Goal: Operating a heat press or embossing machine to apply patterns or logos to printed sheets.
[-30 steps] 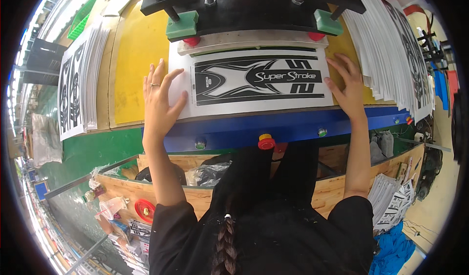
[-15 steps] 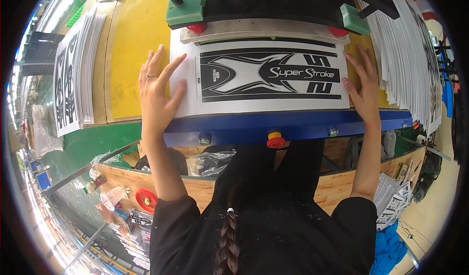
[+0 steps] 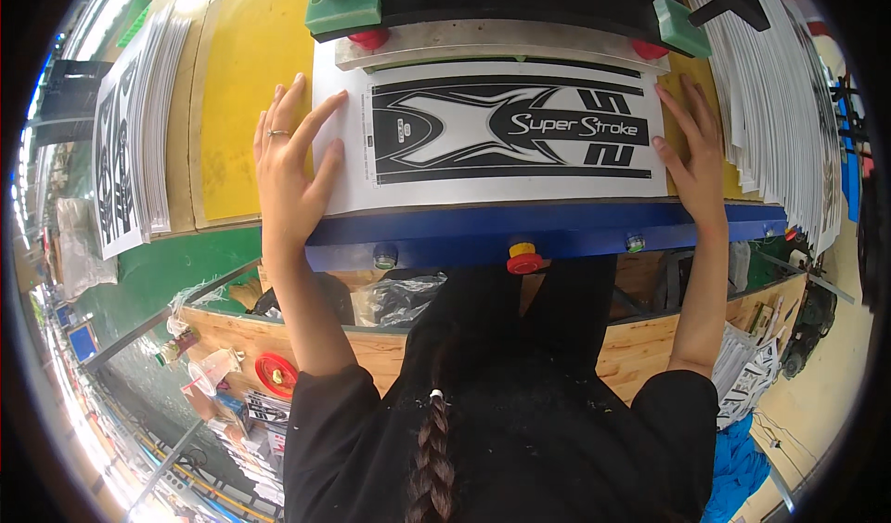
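A white sheet printed with a black graphic (image 3: 510, 129) lies flat on the work surface, its far edge beneath the metal bar (image 3: 501, 45) of a press. On its left edge rests my left hand (image 3: 295, 152), fingers spread, with a ring on one finger. My right hand (image 3: 690, 147) lies at the sheet's right edge, fingers apart as well. Neither hand grips anything. Yellow matting (image 3: 255, 105) shows around the left hand. Green blocks (image 3: 345, 3) and red pads sit at both ends of the bar.
Stacks of printed sheets stand at the left (image 3: 139, 133) and right (image 3: 770, 115). A blue front panel (image 3: 445, 235) carries a red emergency-stop button (image 3: 524, 258) and small green buttons. Below is a wooden shelf (image 3: 371, 347) with a plastic bag (image 3: 399, 298) and a red roll (image 3: 276, 374).
In the view, the sheet, press and front panel sit slightly higher than before. Both hands keep their places at the sheet's edges, with fingers still spread.
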Demonstrator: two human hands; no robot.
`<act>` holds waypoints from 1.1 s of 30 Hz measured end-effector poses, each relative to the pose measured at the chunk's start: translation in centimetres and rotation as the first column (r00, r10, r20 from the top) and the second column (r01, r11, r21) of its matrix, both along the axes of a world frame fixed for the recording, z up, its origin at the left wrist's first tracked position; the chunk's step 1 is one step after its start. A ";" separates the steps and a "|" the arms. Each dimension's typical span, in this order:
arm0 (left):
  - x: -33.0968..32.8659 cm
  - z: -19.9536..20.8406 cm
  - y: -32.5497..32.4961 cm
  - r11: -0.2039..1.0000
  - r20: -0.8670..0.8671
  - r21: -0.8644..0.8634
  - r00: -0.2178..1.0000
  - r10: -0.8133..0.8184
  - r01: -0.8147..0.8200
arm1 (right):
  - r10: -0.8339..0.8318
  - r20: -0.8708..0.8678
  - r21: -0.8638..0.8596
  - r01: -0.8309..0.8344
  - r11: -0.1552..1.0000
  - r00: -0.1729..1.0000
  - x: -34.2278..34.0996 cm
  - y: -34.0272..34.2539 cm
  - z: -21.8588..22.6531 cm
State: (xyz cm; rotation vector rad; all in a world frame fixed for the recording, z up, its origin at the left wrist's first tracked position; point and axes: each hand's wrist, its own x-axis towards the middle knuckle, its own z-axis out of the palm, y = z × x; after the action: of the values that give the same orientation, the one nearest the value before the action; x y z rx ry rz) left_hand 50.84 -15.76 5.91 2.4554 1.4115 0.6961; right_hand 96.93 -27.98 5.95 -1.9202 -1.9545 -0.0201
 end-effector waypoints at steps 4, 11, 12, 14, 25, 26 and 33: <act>0.0 0.0 0.0 1.000 0.007 -0.001 1.000 0.000 0.000 | 0.003 -0.019 0.002 -0.003 1.000 1.000 -0.1 0.1 0.1; 0.0 0.0 0.0 1.000 -0.002 -0.002 1.000 0.008 -0.008 | 0.005 -0.017 0.005 -0.005 1.000 1.000 -0.2 0.1 0.2; 0.0 0.0 0.0 1.000 0.002 -0.002 1.000 0.006 -0.005 | 0.004 -0.018 0.003 -0.004 1.000 1.000 -0.2 0.1 0.3; 0.0 0.0 0.0 1.000 0.012 0.001 1.000 0.002 -0.002 | 0.003 -0.009 0.009 -0.002 1.000 1.000 -0.3 0.1 0.3; 0.1 0.0 0.0 1.000 -0.001 0.008 1.000 0.017 -0.017 | 0.011 -0.016 0.012 -0.011 1.000 1.000 -0.1 0.2 0.2; 0.1 0.0 -0.1 1.000 -0.005 0.011 1.000 0.018 -0.018 | 0.008 -0.014 0.014 -0.008 1.000 1.000 -0.1 0.2 0.2; 0.0 -0.2 0.3 1.000 0.006 0.010 1.000 -0.020 0.020 | 0.043 -0.040 0.055 -0.041 0.998 0.998 0.2 0.0 0.1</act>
State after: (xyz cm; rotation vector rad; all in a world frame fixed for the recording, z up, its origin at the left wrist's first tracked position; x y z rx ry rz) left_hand 50.80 -15.45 5.72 2.4697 1.3829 0.7068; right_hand 97.13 -27.96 6.07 -1.8308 -1.9473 -0.0210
